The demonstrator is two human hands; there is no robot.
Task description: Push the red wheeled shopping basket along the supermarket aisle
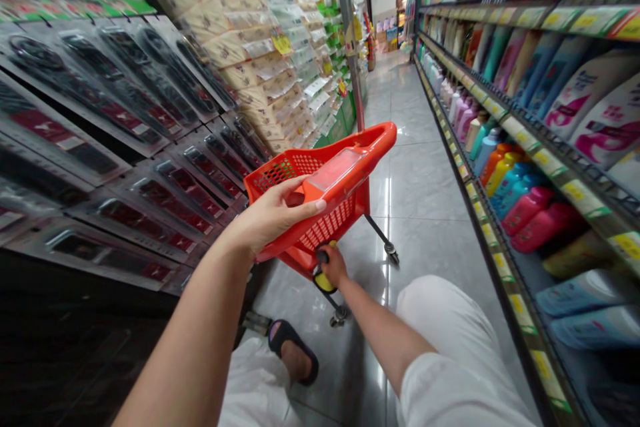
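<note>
A small red shopping cart point(327, 227) with a perforated plastic basket and dark metal legs on casters stands tilted in my view. My left hand point(273, 213) grips the left end of its handle point(385, 137), thumb on the near side and fingers going over the far side. Lower down, by the back underside of the basket, my right hand point(336, 267) is closed around a black and yellow object point(325, 280). Its exact kind is not clear, and my fingers hide part of it. Whether it touches the cart I cannot tell.
On the right, shelves point(500, 117) hold colourful bottles point(533, 213). At left hang blister-packed goods point(130, 80), with stacked tissue packs point(240, 47) beyond. A post point(350, 47) stands past the cart. A grey tiled aisle point(400, 107) runs ahead; my slippered foot point(295, 350) is below.
</note>
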